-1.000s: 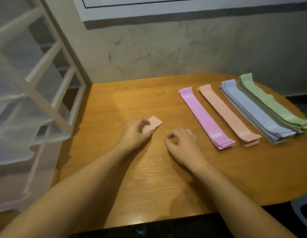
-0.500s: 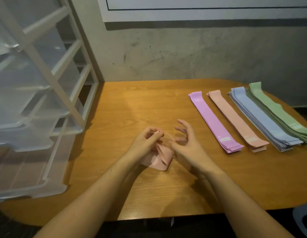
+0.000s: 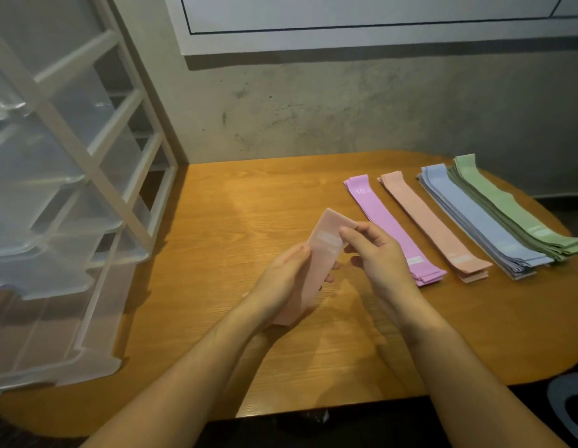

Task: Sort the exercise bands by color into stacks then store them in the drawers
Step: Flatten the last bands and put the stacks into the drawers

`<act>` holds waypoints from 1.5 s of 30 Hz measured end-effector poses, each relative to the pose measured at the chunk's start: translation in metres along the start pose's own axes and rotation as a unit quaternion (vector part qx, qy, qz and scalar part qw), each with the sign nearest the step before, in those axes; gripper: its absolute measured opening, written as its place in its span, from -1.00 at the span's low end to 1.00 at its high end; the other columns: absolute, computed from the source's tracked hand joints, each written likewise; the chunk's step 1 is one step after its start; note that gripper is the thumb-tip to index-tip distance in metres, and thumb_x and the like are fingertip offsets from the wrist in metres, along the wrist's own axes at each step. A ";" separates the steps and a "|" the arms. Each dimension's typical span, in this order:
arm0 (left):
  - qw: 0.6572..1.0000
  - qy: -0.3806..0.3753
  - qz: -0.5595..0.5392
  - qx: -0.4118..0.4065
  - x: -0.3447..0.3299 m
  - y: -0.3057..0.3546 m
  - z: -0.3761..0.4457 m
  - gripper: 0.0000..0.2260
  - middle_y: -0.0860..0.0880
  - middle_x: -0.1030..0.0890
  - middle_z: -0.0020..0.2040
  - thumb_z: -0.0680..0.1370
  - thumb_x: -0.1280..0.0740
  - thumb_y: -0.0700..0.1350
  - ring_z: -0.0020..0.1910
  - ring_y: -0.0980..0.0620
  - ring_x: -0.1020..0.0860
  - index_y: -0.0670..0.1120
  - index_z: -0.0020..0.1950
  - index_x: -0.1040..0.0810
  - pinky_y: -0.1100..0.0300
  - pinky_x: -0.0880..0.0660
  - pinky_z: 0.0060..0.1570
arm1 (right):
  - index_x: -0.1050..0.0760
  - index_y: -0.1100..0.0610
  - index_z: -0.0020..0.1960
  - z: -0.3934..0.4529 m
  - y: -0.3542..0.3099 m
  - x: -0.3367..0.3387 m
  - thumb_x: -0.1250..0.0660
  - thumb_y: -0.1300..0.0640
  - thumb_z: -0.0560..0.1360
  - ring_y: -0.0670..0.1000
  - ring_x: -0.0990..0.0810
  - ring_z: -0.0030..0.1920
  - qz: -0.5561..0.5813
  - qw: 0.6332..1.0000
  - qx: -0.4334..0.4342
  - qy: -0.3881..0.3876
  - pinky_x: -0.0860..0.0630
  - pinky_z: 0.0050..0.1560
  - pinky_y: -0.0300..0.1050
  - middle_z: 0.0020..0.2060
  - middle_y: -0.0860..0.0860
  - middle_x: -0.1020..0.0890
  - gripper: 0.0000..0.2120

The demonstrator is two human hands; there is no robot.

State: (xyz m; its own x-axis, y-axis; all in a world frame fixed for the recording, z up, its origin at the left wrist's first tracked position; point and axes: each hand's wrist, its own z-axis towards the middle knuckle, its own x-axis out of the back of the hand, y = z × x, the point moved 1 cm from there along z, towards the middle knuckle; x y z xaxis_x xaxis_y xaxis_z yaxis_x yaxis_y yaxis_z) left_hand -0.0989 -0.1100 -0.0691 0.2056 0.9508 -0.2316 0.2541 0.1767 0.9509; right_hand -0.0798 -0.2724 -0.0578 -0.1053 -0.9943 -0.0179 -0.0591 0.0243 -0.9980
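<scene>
Peach band [image 3: 323, 253] between left hand [image 3: 283, 282] and right hand [image 3: 378, 257], tilted.

Drawer unit [image 3: 64, 202] left on table [image 3: 249, 195], stacks [image 3: 468, 218] right.

- Only one view is given, from a camera worn on the head.
- The table [image 3: 216, 205] is looked down on, forward, from close by.
- The drawers [image 3: 48, 195] are seen at the left.
</scene>
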 end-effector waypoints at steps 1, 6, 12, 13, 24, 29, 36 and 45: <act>1.000 -0.006 -0.010 0.001 -0.004 0.001 0.001 -0.73 -0.22 -0.70 0.04 0.72 -0.11 -0.10 -0.11 -0.08 -0.68 -0.16 0.30 -0.51 0.20 -0.57 -0.18 | -0.63 0.09 0.03 0.001 -0.002 0.002 -0.38 0.10 0.57 -0.04 -0.55 -0.18 0.019 1.000 -0.011 0.003 -0.49 -0.16 -0.12 -0.19 -0.01 -0.64 -0.91; 0.997 -0.060 0.005 -0.042 -0.028 0.013 0.003 -0.84 -0.14 -0.69 -0.07 0.69 -0.19 -0.16 -0.14 -0.03 -0.66 -0.11 0.24 -0.49 0.18 -0.57 -0.12 | -0.66 0.04 0.09 0.003 -0.012 0.015 -0.41 0.09 0.56 -0.02 -0.54 -0.23 0.011 1.000 0.006 0.010 -0.53 -0.22 -0.14 -0.18 0.08 -0.66 -0.87; 0.995 -0.024 0.015 -0.099 -0.057 0.029 0.020 -0.86 -0.11 -0.65 -0.24 0.71 -0.14 -0.17 -0.39 -0.04 -0.59 -0.09 0.16 -0.49 0.14 -0.56 -0.28 | -0.57 0.11 0.19 0.005 -0.017 0.027 -0.32 0.02 0.61 -0.02 -0.56 -0.22 0.069 0.997 0.010 0.024 -0.53 -0.25 -0.14 -0.13 0.07 -0.66 -0.77; 0.994 -0.020 -0.010 -0.102 -0.064 0.033 0.023 -0.87 -0.12 -0.64 -0.26 0.71 -0.13 -0.18 -0.41 -0.03 -0.58 -0.10 0.15 -0.47 0.16 -0.56 -0.33 | -0.54 0.16 0.20 0.005 -0.017 0.030 -0.28 -0.01 0.63 -0.05 -0.58 -0.25 0.084 0.996 0.000 0.016 -0.54 -0.28 -0.16 -0.21 0.03 -0.65 -0.73; 0.982 0.065 -0.157 -0.081 -0.116 0.069 0.092 -0.83 -0.12 -0.58 -0.20 0.64 -0.11 -0.30 -0.43 0.01 -0.49 -0.11 0.17 -0.38 0.18 -0.47 -0.39 | -0.54 0.21 0.01 0.005 -0.014 0.078 -0.36 0.03 0.57 -0.03 -0.57 -0.16 -0.013 0.997 0.022 -0.079 -0.48 -0.13 -0.13 -0.16 0.06 -0.64 -0.78; 0.979 0.097 -0.176 -0.026 -0.130 0.074 0.133 -0.81 -0.24 -0.55 -0.10 0.63 -0.17 -0.31 -0.31 -0.04 -0.61 -0.15 0.21 -0.45 0.13 -0.59 -0.32 | -0.59 0.00 0.09 0.010 -0.006 0.114 -0.34 0.04 0.61 -0.14 -0.65 -0.06 -0.075 0.997 0.003 -0.016 -0.60 -0.13 -0.24 -0.11 -0.10 -0.68 -0.90; 0.993 0.111 -0.029 -0.013 -0.142 0.059 0.199 -0.69 -0.02 -0.60 -0.21 0.49 -0.24 -0.33 -0.39 0.10 -0.54 -0.12 0.20 -0.48 0.19 -0.50 -0.29 | -0.38 -0.06 0.05 0.023 0.006 0.169 -0.27 0.11 0.59 0.01 -0.57 -0.14 -0.174 0.981 -0.026 0.082 -0.45 -0.27 -0.15 -0.14 -0.02 -0.58 -0.90; 0.984 0.145 0.103 -0.008 -0.147 0.050 0.276 -0.73 -0.12 -0.59 0.14 0.56 -0.20 -0.30 0.04 -0.08 -0.61 -0.12 0.24 -0.44 0.10 -0.59 -0.24 | -0.61 0.00 0.10 0.044 0.012 0.220 -0.45 0.04 0.54 0.01 -0.69 -0.14 -0.223 0.968 -0.071 0.092 -0.68 -0.07 0.01 -0.11 0.02 -0.68 -0.85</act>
State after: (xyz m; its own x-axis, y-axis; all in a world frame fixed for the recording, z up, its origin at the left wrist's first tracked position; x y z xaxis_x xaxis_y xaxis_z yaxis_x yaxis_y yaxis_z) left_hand 0.1444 -0.3109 -0.0443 -0.0286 0.9991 0.0322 0.2190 -0.0251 0.9754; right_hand -0.0597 -0.4958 -0.0766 -0.2122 -0.8737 0.4377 -0.2749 -0.3764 -0.8847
